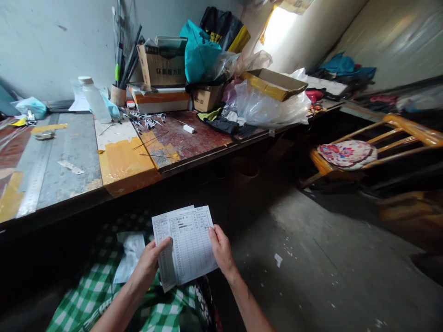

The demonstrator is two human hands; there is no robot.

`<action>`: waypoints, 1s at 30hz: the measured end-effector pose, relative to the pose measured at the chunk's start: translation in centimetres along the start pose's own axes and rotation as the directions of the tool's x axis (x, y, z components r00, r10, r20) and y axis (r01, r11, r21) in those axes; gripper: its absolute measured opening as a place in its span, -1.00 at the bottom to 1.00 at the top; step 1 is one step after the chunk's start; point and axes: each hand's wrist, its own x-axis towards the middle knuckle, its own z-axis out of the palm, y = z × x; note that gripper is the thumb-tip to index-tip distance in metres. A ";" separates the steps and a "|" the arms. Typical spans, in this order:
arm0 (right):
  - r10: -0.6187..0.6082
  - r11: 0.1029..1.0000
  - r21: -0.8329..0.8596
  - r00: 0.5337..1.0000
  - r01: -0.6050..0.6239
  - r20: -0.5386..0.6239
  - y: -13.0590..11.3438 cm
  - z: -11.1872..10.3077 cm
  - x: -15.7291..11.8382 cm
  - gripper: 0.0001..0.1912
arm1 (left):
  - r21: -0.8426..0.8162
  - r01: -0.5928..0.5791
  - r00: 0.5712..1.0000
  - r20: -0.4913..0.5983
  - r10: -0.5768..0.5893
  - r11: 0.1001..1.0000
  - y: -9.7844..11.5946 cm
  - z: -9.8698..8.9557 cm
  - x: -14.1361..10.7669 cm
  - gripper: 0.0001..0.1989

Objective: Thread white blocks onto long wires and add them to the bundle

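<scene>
Two overlapping paper forms [194,249] with printed tables and some handwriting are held up in front of me, over my lap. My left hand [154,252] pinches their left edge, thumb on top. At the upper right edge, my right hand [221,246] grips the front sheet between thumb and fingers. The fingers behind the paper are hidden. A crumpled white plastic packet [129,253] lies on the green checked cloth [104,281] across my lap, close to my left wrist.
A cluttered workbench [194,152] runs ahead, holding a plastic bottle [94,99], cardboard boxes [162,64], thin rods [121,60] in a holder and plastic bags [256,106]. To the right stands a wooden chair [387,133] with a floral cushion [348,154]. Scraps [278,260] lie on the floor.
</scene>
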 end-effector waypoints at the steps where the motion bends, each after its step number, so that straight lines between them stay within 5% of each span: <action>1: -0.001 1.000 -0.001 1.000 0.001 -0.003 0.0 0.0 0.0 -0.68 | -0.002 0.001 1.000 0.000 -0.001 1.000 0.0 0.0 0.0 -0.68; 30: 0.033 0.999 0.024 0.998 -0.032 -0.050 0.3 0.1 0.1 -0.66 | 0.010 -0.001 1.000 0.006 0.001 1.000 -0.2 0.1 0.1 -0.58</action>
